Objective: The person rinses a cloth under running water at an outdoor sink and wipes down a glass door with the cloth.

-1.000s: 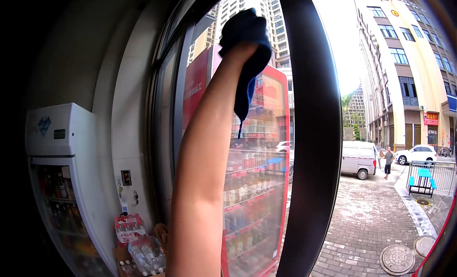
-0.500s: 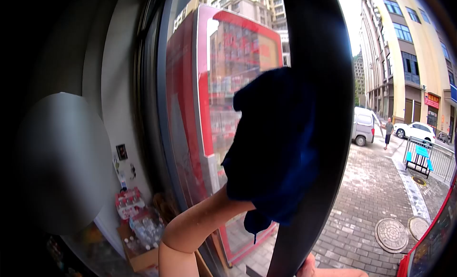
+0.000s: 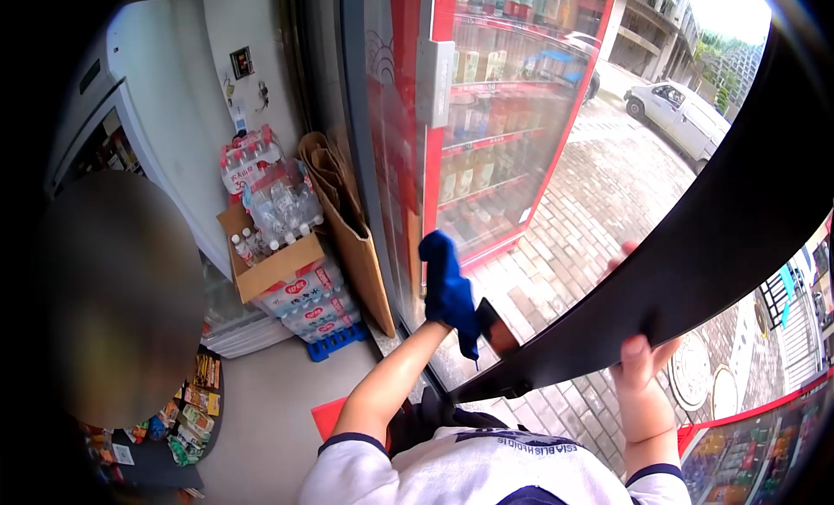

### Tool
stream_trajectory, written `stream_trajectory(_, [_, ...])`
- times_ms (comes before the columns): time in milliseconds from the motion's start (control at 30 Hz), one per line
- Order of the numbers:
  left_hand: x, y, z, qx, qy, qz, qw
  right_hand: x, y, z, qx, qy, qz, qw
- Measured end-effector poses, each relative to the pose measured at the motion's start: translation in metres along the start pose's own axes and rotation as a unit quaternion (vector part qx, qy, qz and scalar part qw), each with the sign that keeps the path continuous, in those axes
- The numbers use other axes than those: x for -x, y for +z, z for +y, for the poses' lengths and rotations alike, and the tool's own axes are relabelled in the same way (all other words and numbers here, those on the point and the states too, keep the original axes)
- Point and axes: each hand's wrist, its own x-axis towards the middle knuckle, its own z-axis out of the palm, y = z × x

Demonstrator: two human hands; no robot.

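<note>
A blue cloth (image 3: 447, 283) covers my left hand (image 3: 438, 324), so its fingers are hidden. The cloth is bunched over the hand and hangs down in front of the glass door (image 3: 395, 201). A small dark flat piece (image 3: 498, 329), whose kind I cannot make out, shows just right of the cloth. My right hand (image 3: 641, 379) grips the wide black door frame (image 3: 608, 318). Its thumb presses the near side, and fingertips show past the far edge.
Beyond the glass stands a red drinks cooler (image 3: 486, 149). Left inside are an open carton of bottles (image 3: 278, 266), folded cardboard (image 3: 347, 236), a white fridge (image 3: 143, 88) and a snack display (image 3: 200, 409). A van (image 3: 682, 118) is parked outside on brick paving.
My view has tilted down and turned left. The blue cloth and my left hand have come down from high on the door. My right hand stays at the frame.
</note>
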Motion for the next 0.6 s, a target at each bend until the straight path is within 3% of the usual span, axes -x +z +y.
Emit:
stream_trajectory(67, [0.020, 0.019, -0.037, 0.012, -0.042, 0.007, 0.999, 0.000, 0.004, -0.002, 0.020, -0.024, 0.063, 0.998])
stream_trajectory(133, [0.029, 0.034, -0.067, 0.016, -0.062, 0.014, 0.998, 0.001, -0.010, -0.002, -0.031, 0.038, 0.088, 0.995])
stream_trajectory(200, [0.010, 0.074, -0.088, 0.074, -0.042, 0.010, 0.996, -0.007, -0.029, 0.008, 0.024, 0.039, 0.144, 0.989])
stream_trajectory(367, [0.003, 0.100, -0.145, 0.160, -0.044, 0.034, 0.985, -0.017, -0.025, 0.015, 0.089, -0.096, 0.138, 0.982])
stream_trajectory(400, [-0.007, 0.100, -0.153, 0.171, -0.033, 0.043, 0.984, -0.022, -0.027, 0.017, 0.141, -0.138, 0.136, 0.971])
stream_trajectory(500, [-0.071, 0.060, -0.106, 0.106, 0.111, 0.069, 0.986, -0.035, -0.033, 0.018, 0.123, -0.135, 0.152, 0.971])
stream_trajectory(567, [-0.117, 0.068, -0.127, 0.108, 0.140, 0.096, 0.980, -0.035, -0.046, 0.016, 0.201, -0.136, 0.141, 0.960])
stream_trajectory(600, [-0.142, 0.059, -0.103, 0.054, 0.199, 0.118, 0.971, -0.032, -0.049, 0.008, 0.207, -0.137, 0.152, 0.957])
